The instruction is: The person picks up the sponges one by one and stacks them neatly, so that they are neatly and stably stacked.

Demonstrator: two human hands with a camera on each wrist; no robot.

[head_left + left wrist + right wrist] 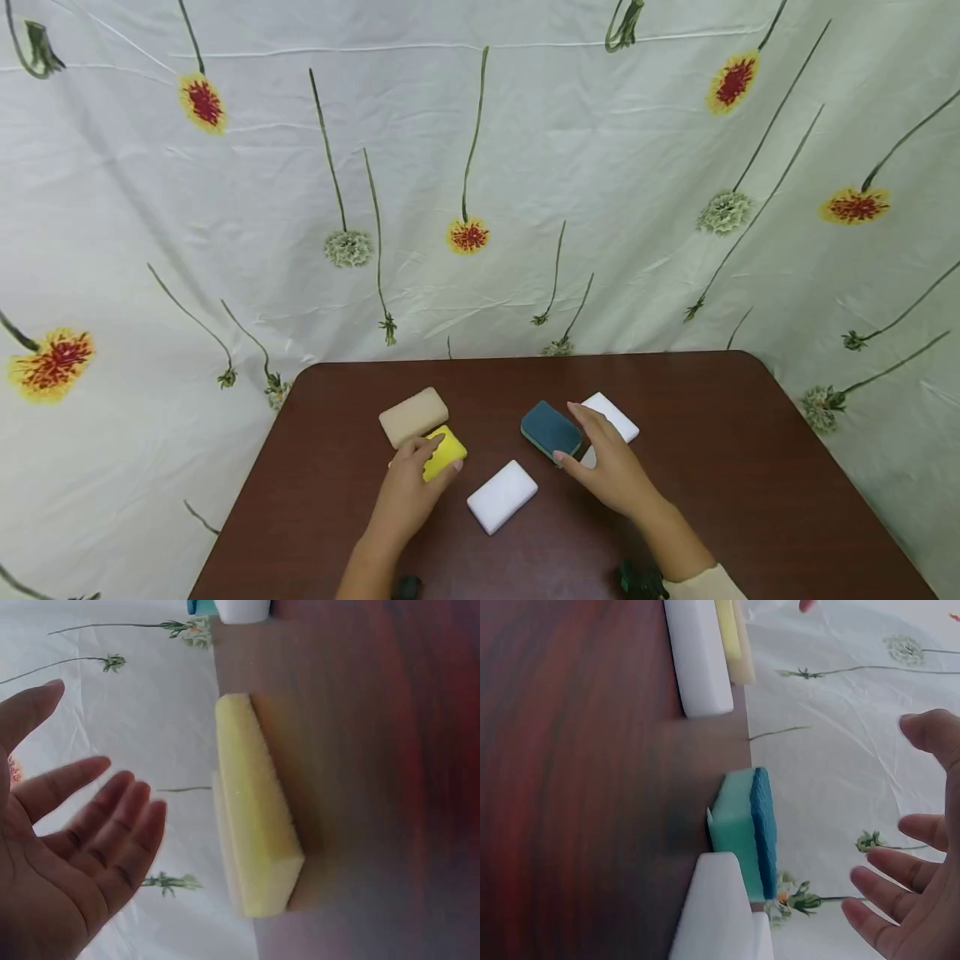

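My left hand [408, 492] hovers over a yellow sponge [450, 452], fingers loosely spread and holding nothing. The left wrist view shows a gap between those fingers and the yellow sponge [259, 817]. A beige sponge [414, 417] lies just behind it. On the right, my right hand [613, 471] is above a sponge with a dark blue top and teal body [551, 429], fingers apart and palm empty. Beneath that hand, partly hidden by it, are white sponges [617, 418]. Another white sponge [502, 497] lies between the two hands.
Everything rests on a dark reddish-brown table [720, 467] with rounded far corners. A white cloth [600, 167] printed with flowers hangs behind it. Dark objects [641, 579] show at the near edge by the wrists.
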